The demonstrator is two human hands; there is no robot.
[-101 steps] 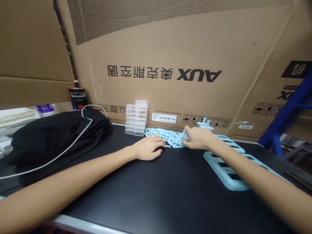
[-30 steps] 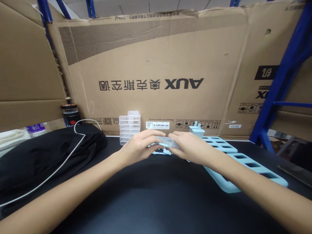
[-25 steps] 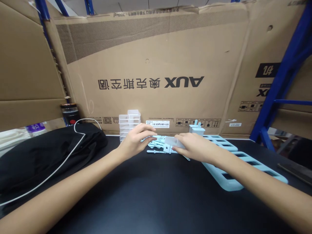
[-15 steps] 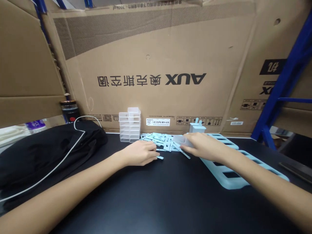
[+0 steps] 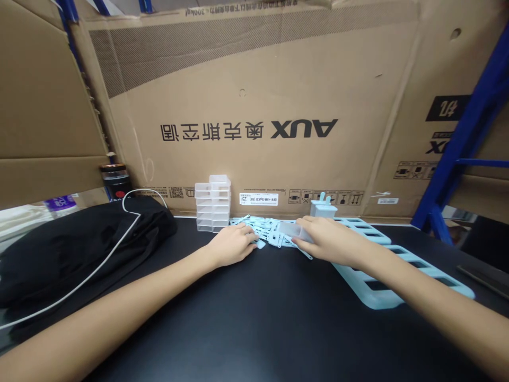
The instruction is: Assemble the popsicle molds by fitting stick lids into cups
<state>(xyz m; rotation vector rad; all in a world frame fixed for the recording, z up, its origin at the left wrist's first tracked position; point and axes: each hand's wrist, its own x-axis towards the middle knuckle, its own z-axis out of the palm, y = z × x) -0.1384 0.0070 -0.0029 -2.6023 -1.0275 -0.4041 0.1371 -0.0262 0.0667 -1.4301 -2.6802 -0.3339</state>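
Observation:
A heap of flat light-blue plastic pieces lies on the black table top near the cardboard wall. At the heap's left front edge is my left hand, its fingers bent over some pieces; what they hold, if anything, is hidden. My right hand grips a small translucent box over the right part of the heap, thumb in front and fingers behind. Left of the heap stands a stack of translucent boxes. Behind my right hand is a light-blue container with pieces sticking up from it.
Light-blue slotted racks lie under and beyond my right forearm. At the left are a black cloth with a white cable over it and a dark jar. A blue metal frame stands at the right.
My left hand has moved slightly back toward the heap, and its fingers are now over the pieces. The translucent box in my right hand has shifted slightly and tilted over the heap.

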